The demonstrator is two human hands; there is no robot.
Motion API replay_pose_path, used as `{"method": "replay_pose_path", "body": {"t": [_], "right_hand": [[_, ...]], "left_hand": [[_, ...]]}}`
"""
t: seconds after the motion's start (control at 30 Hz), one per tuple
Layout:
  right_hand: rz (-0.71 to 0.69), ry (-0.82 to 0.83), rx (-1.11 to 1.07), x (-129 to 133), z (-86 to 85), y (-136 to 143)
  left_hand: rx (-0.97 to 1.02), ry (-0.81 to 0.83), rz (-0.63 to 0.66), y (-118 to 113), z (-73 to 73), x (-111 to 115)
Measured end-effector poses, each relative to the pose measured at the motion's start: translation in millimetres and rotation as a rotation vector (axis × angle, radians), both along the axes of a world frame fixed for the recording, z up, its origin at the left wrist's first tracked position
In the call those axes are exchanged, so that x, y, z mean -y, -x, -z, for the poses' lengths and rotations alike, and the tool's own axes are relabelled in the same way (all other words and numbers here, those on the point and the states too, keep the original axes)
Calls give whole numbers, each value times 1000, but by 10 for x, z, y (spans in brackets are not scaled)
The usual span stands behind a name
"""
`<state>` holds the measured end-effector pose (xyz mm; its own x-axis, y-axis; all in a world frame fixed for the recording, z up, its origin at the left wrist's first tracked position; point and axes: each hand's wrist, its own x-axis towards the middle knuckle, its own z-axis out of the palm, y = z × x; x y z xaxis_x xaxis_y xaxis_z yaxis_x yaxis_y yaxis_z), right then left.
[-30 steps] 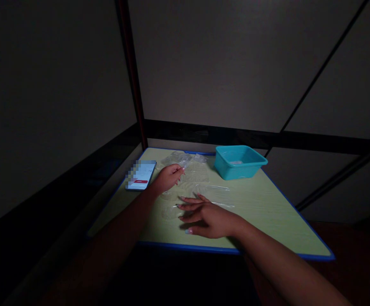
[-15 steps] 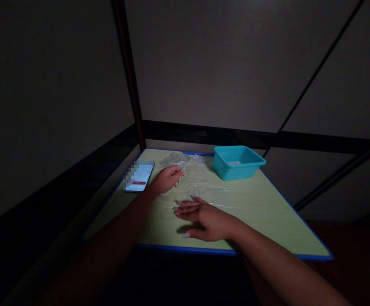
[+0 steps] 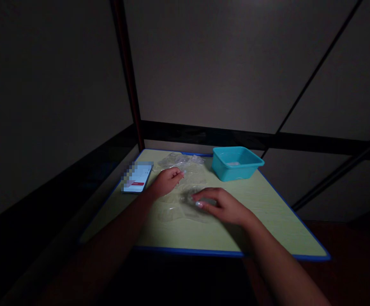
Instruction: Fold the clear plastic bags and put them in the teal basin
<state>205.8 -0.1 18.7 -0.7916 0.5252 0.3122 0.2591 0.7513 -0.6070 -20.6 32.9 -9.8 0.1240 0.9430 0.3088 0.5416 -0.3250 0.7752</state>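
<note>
Clear plastic film [image 3: 170,212] lies wrinkled on the table [image 3: 274,216], which has a pale yellow-green top with blue edging. Clock positions are taken from the middle of this film, with twelve o'clock pointing directly away from the person. Left hand [image 3: 166,181]: positioned at ten to eleven o'clock, over the film area; thumb and index finger are closed together at the tips. Whether a film edge is gripped between them cannot be told. Right hand [image 3: 229,207]: positioned at three o'clock, palm down, with fingers curved and open, the thumb apart from the index finger. The fingertips are over the film; contact with it cannot be confirmed. Crumpled clear plastic [image 3: 174,160] lies at twelve o'clock, near the far edge of the table, with a small clear packet [image 3: 198,159] at its right end. Phone [image 3: 140,175]: flat on the table at ten o'clock, screen lit, with a red bar near its lower end. Turquoise basin [image 3: 236,173]: upright at one to two o'clock, near the far right part of the table, with a pale patch visible inside.
</note>
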Motion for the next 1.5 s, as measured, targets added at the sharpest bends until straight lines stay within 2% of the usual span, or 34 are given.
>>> {"method": "replay_pose_path", "body": {"t": [0.1, 0.17, 0.23, 0.33, 0.47, 0.57, 0.67, 0.9, 1.13, 1.33, 1.5], "right_hand": [[320, -99, 17, -125, -45, -110], [475, -159, 98, -195, -62, -157], [562, -182, 190, -247, -65, -183], [612, -188, 305, -302, -43, -200], [602, -157, 419, -349, 19, -218], [565, -137, 474, -356, 46, -224], [547, -138, 501, -346, 39, -219], [602, -93, 630, -355, 49, -230], [403, -167, 484, -374, 133, -246], [267, 18, 643, -318, 142, -185], [232, 58, 693, -286, 145, -134]], "left_hand": [[-218, -216, 16, -35, -2, 44], [-360, -289, 62, -57, 16, 68], [-462, -280, 110, -70, 52, 91], [-578, -161, 142, -67, 119, 123], [-711, 82, 169, -48, 161, 156], [-756, 172, 186, -49, 151, 162], [-773, 186, 190, -58, 144, 156], [-791, 198, 211, -70, 137, 164], [-795, 214, 189, -81, 148, 164], [-801, 206, 177, -82, 144, 173], [-805, 196, 184, -78, 165, 168]]}}
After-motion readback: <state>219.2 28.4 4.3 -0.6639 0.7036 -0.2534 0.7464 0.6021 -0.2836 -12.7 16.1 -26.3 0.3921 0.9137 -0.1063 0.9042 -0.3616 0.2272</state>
